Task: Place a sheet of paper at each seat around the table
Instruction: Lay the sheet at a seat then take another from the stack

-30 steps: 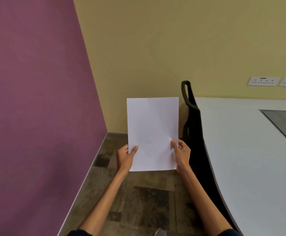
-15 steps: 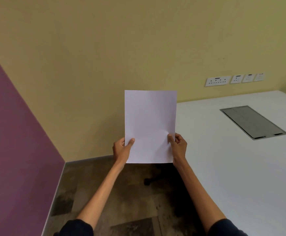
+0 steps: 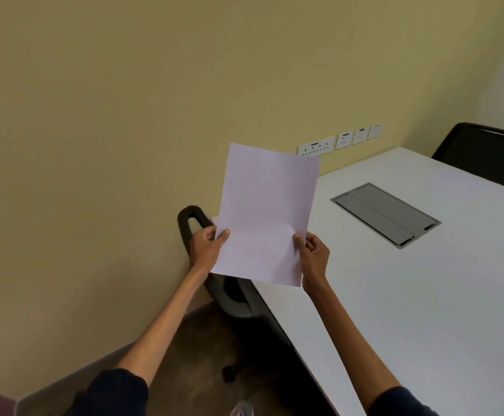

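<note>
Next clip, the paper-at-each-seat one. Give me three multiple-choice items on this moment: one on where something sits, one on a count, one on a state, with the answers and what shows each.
1. Where is the grey hatch?
A. set flush in the white table top
B. on the wall
C. on the floor

2. How many chairs show?
A. none
B. two
C. five

3. How is the sheet of paper held?
A. lying flat on the table
B. by one hand only
C. in the air, pinched at both lower edges

Answers:
1 A, the hatch sits level within the tabletop.
2 B, one chair stands by the near table edge behind the paper, and another chair at the far side.
3 C, the left hand and the right hand each grip an edge, and the sheet is clear of the table.
</note>
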{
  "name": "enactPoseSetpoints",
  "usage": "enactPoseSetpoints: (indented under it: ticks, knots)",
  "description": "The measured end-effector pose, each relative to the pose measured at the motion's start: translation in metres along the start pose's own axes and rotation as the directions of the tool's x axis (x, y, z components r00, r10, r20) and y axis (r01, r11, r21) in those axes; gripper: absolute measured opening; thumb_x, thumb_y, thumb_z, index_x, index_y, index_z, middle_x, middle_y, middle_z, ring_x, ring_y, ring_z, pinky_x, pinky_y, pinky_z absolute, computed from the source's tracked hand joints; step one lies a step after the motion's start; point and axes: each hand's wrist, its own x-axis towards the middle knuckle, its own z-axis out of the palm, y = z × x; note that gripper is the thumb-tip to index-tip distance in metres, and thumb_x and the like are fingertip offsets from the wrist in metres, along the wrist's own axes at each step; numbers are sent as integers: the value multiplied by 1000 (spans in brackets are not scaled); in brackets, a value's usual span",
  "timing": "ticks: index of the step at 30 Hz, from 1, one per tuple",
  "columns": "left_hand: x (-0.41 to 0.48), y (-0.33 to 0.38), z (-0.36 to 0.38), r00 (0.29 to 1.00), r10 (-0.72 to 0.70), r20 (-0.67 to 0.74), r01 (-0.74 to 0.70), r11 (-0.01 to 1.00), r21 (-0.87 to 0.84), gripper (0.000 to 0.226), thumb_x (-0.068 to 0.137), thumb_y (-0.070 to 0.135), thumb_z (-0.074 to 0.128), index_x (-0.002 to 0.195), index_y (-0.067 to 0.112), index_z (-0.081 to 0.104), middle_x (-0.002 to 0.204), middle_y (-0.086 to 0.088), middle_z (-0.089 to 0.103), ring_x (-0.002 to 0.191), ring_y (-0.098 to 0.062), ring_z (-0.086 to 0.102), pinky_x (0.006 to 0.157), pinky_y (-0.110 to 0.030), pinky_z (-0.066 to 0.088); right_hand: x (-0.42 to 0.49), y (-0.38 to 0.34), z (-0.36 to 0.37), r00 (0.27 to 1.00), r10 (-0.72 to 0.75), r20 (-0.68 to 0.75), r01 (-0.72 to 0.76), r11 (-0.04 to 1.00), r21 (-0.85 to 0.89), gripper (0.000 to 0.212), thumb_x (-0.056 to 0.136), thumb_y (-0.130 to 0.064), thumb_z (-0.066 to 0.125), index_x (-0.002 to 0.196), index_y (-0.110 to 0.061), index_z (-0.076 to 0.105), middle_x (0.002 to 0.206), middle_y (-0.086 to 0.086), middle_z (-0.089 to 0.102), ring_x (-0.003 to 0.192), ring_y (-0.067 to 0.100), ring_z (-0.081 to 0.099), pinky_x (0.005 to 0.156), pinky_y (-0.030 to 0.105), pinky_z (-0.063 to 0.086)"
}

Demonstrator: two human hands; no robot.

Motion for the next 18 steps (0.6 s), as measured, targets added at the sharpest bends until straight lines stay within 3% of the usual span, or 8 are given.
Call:
enactPoseSetpoints:
  ticks: [6,11,15,18]
  knots:
    - [117,-8,49,979,24,203,-34,998,46,17,91,22,66,80,13,57,78,-7,54,74,-19,51,70,-32,40,78,5,20,986,-21,-165,24,1000,17,3,87,-16,71,89,-16,69,84,0,73,73,13,64,75,27,53]
    - [183,-14,101,954,22,299,-46,996,73,41,89,26,65,71,-8,52,68,-9,45,63,-18,40,61,-31,32,120,14,12,965,-7,-260,11,1000,14,13,86,-15,73,97,-9,70,88,3,74,75,12,67,72,22,54]
    - [206,-25,149,913,49,406,-109,986,126,45,89,27,65,63,13,31,63,-7,26,59,-17,25,59,-30,21,138,27,-16,947,27,-319,-24,1000,15,9,83,-16,76,91,-14,73,84,-1,76,74,8,70,67,18,56]
    - [220,-32,181,882,31,471,-130,975,180,42,90,27,65,66,14,33,66,-9,27,60,-18,26,59,-31,20,151,42,-36,940,86,-329,-90,996,3,8,81,-17,78,88,-16,74,84,-1,77,74,8,71,62,15,53]
